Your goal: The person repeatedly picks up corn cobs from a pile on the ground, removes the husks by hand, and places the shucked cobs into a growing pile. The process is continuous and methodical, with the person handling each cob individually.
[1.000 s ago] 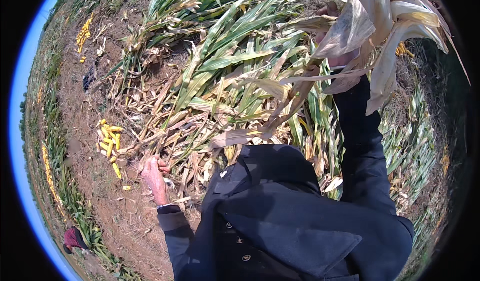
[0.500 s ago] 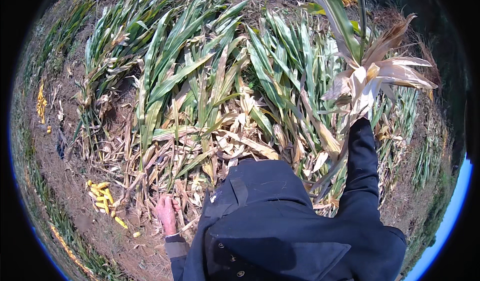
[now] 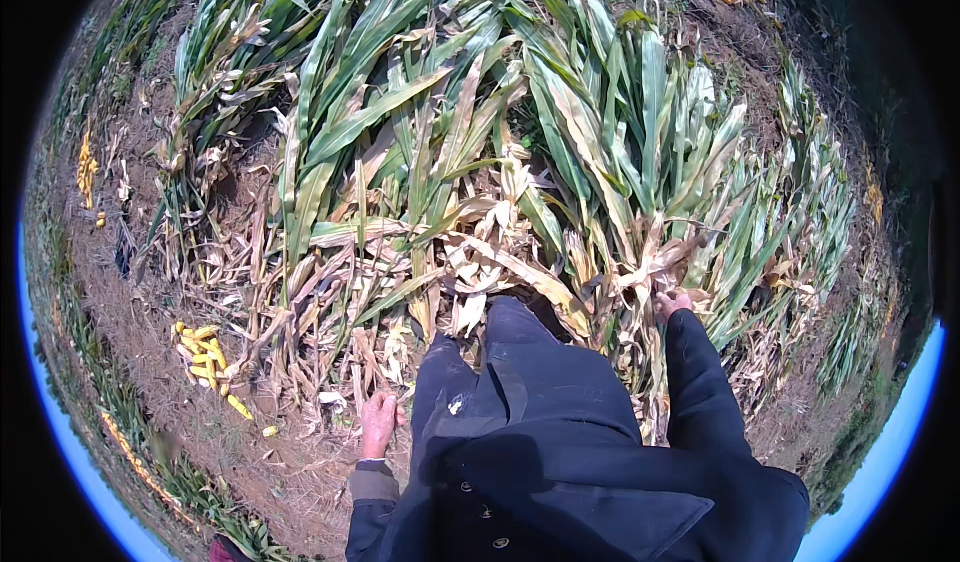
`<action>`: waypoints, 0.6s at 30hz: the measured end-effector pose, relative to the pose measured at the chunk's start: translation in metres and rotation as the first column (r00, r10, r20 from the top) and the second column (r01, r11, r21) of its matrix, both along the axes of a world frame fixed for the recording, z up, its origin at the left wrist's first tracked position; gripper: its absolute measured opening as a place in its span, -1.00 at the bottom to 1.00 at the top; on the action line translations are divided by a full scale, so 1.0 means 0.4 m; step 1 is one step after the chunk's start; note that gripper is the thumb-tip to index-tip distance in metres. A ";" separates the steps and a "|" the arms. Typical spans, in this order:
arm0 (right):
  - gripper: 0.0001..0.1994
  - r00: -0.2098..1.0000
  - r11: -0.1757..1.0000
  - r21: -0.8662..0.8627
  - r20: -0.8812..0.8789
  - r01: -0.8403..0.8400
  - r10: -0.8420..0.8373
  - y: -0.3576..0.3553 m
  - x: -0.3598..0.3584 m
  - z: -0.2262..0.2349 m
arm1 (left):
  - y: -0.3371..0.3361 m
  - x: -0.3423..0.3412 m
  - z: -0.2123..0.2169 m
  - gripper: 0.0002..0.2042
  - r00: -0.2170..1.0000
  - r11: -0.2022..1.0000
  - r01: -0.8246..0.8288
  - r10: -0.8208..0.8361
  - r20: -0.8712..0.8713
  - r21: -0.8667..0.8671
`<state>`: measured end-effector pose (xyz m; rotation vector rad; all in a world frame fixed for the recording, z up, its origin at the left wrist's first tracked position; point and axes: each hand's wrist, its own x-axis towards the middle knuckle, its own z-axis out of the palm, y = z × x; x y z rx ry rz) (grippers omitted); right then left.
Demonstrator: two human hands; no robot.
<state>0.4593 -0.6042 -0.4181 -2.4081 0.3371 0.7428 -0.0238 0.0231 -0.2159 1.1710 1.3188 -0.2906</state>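
dry husks (image 3: 650,262) under right hand (image 3: 672,304)

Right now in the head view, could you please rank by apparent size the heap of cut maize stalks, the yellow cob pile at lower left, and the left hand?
1. Heap of cut maize stalks, by far the largest.
2. Yellow cob pile.
3. Left hand, looking slightly smaller than the pile; it is nearer the camera, so that order is unsure.
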 end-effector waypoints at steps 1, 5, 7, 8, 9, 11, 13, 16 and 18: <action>-0.73 0.996 0.991 0.129 -0.086 0.037 -0.026 0.169 -0.031 -0.020 | 0.019 -0.020 -0.038 -0.82 0.998 0.998 0.043 -0.042 -0.040 0.035; -0.70 0.949 0.898 0.436 -0.253 -0.061 0.188 0.641 -0.142 0.148 | 0.167 -0.112 -0.203 -0.78 0.995 0.996 0.067 -0.063 -0.077 0.057; -0.68 0.916 0.867 0.473 -0.259 -0.154 0.305 0.811 -0.208 0.187 | 0.244 -0.157 -0.313 -0.76 0.997 0.995 -0.012 0.019 -0.073 0.099; -0.68 0.899 0.858 0.490 -0.291 -0.153 0.327 0.846 -0.249 0.158 | 0.284 -0.202 -0.400 -0.76 0.996 0.993 -0.041 0.050 -0.073 0.110; -0.68 0.869 0.865 0.467 -0.333 -0.186 0.366 0.890 -0.292 0.139 | 0.338 -0.206 -0.453 -0.75 0.998 0.993 -0.015 0.023 -0.063 0.118; -0.67 0.809 0.873 0.422 -0.407 -0.246 0.425 0.972 -0.388 0.103 | 0.438 -0.272 -0.643 -0.71 0.959 0.895 0.268 -0.214 -0.186 0.356; -0.64 0.759 0.893 0.380 -0.499 -0.242 0.418 1.014 -0.485 0.051 | 0.526 -0.260 -0.788 -0.74 0.901 0.778 0.413 -0.274 -0.336 0.474; -0.64 0.684 0.914 0.334 -0.611 -0.232 0.397 1.071 -0.601 -0.022 | 0.652 -0.239 -0.996 -0.71 0.825 0.734 0.554 -0.421 -0.377 0.392; -0.63 0.646 0.912 0.325 -0.645 -0.253 0.409 1.061 -0.656 -0.101 | 0.701 -0.248 -1.161 -0.66 0.771 0.723 0.613 -0.457 -0.444 0.319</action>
